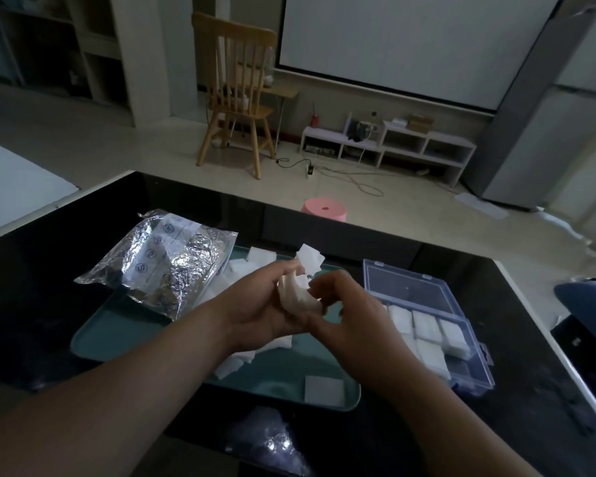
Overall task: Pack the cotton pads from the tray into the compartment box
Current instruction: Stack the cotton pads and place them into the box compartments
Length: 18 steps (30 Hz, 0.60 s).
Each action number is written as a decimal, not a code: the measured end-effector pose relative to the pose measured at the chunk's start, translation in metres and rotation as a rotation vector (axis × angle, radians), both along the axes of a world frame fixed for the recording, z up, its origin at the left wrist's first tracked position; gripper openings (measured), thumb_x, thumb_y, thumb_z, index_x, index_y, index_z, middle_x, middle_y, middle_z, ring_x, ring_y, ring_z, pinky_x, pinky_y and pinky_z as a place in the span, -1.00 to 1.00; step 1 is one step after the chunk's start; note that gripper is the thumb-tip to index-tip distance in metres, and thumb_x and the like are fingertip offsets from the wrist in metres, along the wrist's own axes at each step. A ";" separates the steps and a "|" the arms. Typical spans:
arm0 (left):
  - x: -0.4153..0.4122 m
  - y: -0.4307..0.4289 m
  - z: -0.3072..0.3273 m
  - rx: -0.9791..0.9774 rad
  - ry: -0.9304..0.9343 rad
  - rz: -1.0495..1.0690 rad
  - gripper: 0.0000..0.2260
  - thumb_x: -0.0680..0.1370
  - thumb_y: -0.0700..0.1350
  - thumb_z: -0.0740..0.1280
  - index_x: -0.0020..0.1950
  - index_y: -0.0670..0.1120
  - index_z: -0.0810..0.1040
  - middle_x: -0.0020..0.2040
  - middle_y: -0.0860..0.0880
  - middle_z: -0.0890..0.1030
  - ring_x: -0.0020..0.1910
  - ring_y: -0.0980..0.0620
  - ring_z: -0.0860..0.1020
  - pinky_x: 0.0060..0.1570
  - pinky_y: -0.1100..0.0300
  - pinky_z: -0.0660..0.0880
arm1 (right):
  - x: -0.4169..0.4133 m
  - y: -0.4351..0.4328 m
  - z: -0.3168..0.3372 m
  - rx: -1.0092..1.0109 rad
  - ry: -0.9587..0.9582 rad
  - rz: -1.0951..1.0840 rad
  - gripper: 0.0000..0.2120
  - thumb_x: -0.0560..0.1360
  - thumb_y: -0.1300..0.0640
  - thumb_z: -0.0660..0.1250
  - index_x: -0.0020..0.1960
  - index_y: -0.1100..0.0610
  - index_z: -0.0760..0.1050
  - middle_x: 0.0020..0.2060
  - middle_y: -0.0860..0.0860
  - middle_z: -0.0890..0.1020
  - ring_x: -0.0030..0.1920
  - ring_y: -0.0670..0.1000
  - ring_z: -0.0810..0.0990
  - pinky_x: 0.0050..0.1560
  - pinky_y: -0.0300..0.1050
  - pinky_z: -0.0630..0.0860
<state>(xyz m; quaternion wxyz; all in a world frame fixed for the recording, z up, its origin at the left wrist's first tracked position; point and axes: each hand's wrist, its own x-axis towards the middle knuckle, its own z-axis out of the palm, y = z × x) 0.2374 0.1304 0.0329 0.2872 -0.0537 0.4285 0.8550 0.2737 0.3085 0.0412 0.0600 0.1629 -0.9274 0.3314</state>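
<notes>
left hand [255,306]: frame centre, fingers curled round cotton pads [308,261] | right hand [346,304]: alongside, fingertips pinching same pads | forearms: converging from bottom edge

Table [35,290]: glossy black top, mirror-smooth, with reflections along its far edge. Tray [124,333]: smooth, matt teal plastic. Bag [166,266] over the tray's far-left corner: crinkled metallic foil, bright and shiny, with a paler printed panel. Cotton pads [324,390]: white, soft, matt, fibrous squares; 1 lies flat at the tray's near edge. Compartment box [473,376] towards the table's right edge: transparent, blue-tinted hard plastic, smooth and glossy, its open lid [410,292] likewise. Wrapper [272,442] at the table's near edge: crumpled clear film, glinting. Chair [234,98]: light, smooth wood. Stool [324,210]: smooth pink plastic.
</notes>
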 end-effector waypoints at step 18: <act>0.015 0.014 -0.004 0.022 0.028 -0.232 -0.59 0.70 0.17 0.15 0.14 -0.07 0.68 0.04 -0.11 0.67 -0.05 -0.03 0.67 -0.06 0.05 0.63 | -0.003 0.001 -0.009 -0.061 -0.062 0.095 -0.56 0.34 -0.20 0.58 -0.02 -0.15 0.36 0.08 -0.18 0.54 0.09 -0.08 0.57 0.07 0.05 0.62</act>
